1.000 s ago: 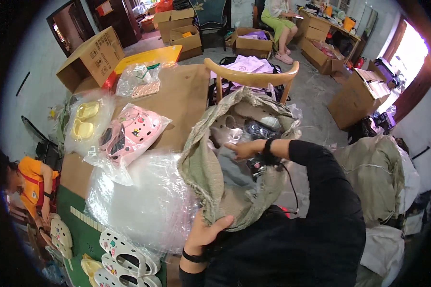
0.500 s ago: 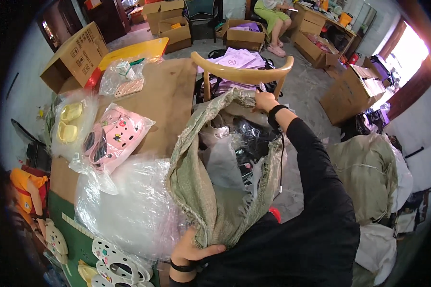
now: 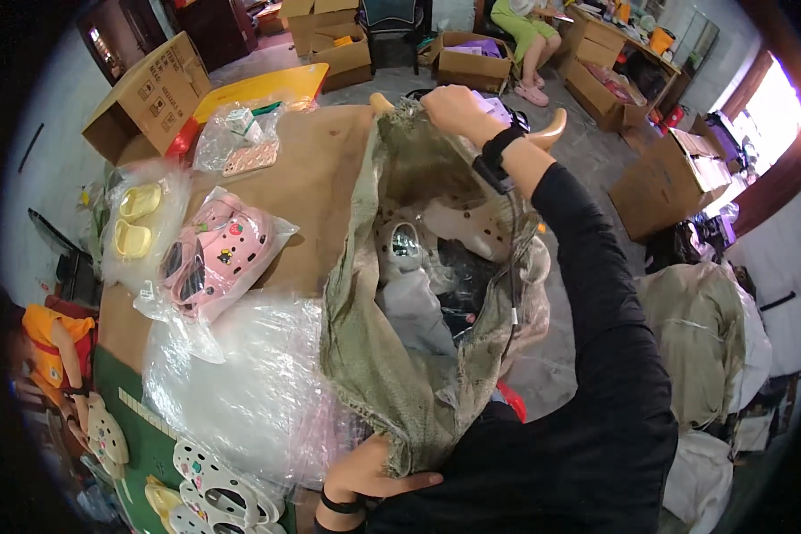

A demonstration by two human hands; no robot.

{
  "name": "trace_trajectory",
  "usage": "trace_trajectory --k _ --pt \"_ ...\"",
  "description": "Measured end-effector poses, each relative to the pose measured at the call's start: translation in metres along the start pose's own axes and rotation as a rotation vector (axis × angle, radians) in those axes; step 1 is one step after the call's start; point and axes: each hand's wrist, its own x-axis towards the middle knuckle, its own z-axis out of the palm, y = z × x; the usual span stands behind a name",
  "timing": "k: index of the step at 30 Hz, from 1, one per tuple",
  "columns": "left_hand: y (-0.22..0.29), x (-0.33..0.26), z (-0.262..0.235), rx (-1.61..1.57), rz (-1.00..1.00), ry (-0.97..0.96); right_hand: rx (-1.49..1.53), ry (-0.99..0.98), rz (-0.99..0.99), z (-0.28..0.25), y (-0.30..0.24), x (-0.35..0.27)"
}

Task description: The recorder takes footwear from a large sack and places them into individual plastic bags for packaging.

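The woven sack [image 3: 351,347] gapes in front of the person at the table's right edge, pale perforated clogs [image 3: 467,227] and grey plastic inside, the right hand [image 3: 454,111] clamped on its far rim and the left hand [image 3: 365,470] against its near edge, fingers partly hidden, so whether that grip is clamped I cannot tell. Left of the sack on the table [image 3: 325,169] lie clear plastic bags [image 3: 240,383], with bagged pink clogs [image 3: 231,245] just beyond and white clogs [image 3: 222,489] nearer the person.
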Motion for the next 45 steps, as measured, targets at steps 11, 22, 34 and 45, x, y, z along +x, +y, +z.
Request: trace_trajectory --k 11,22,34,45 --pt "-0.013 -0.003 -0.003 -0.029 -0.170 0.003 0.501 0.024 0.411 0.043 -0.003 -0.004" --pt "-0.015 0.001 0.019 -0.356 -0.109 0.170 0.553 -0.808 -0.522 0.058 -0.090 -0.245" --pt "-0.027 0.002 0.024 -0.221 -0.048 0.206 -0.350 -1.024 0.454 0.014 0.044 -0.305" --pt "-0.083 -0.009 0.025 -0.368 -0.121 0.395 0.735 -0.585 -0.249 -0.059 -0.142 -0.070"
